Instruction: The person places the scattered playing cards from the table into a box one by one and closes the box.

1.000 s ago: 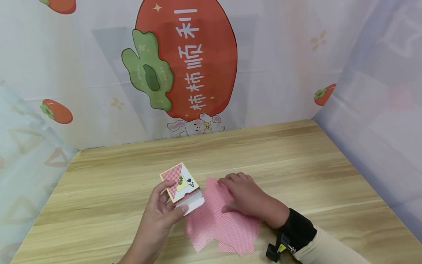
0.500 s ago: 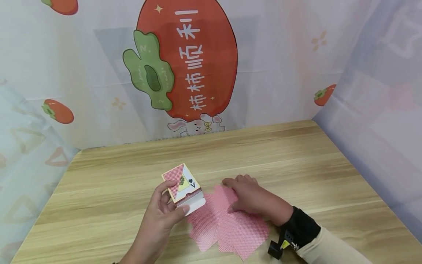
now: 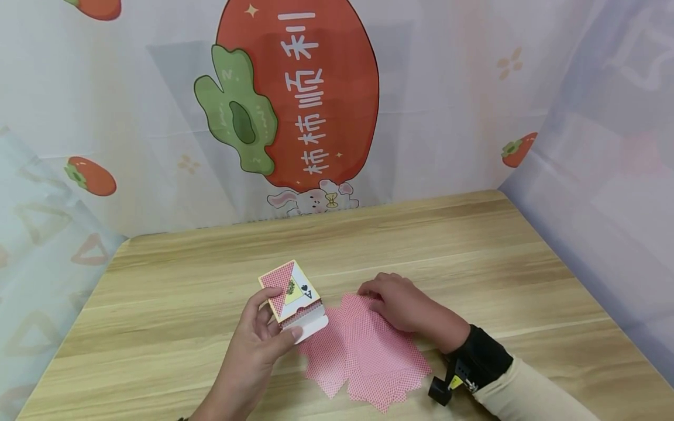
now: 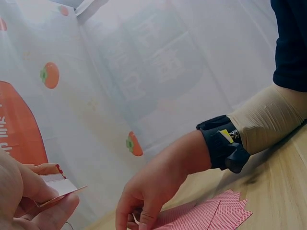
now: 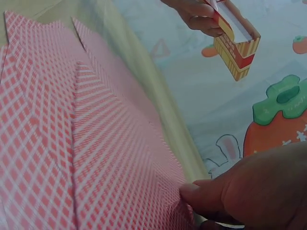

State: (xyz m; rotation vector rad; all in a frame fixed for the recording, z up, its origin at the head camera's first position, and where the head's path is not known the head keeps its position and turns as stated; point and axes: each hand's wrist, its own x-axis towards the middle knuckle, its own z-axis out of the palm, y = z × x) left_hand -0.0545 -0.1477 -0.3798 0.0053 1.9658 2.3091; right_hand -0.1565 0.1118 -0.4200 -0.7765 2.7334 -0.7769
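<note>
My left hand [image 3: 255, 342] holds a playing-card box [image 3: 291, 290] above the table, its lid flap open toward me and an ace printed on its front. In the right wrist view the box [image 5: 237, 45] shows yellow-striped sides and a white interior. Face-down playing cards [image 3: 376, 356] with a red-and-white check lie fanned in a loose pile on the table. At the pile's far edge my right hand [image 3: 402, 301] pinches cards, thumb on top in the right wrist view and fingers curled at the edge. How many it pinches I cannot tell.
The wooden table [image 3: 200, 280] is bounded at the back by a white curtain [image 3: 437, 117] with persimmon prints, and more cloth hangs at both sides. A black wrist strap [image 3: 481, 356] with a small camera sits on my right wrist, close beside the cards.
The right hand has shifted slightly right with its fingers drawn in at the far edge, and the cards beneath it have spread and turned. The left hand and box stay nearly still.
</note>
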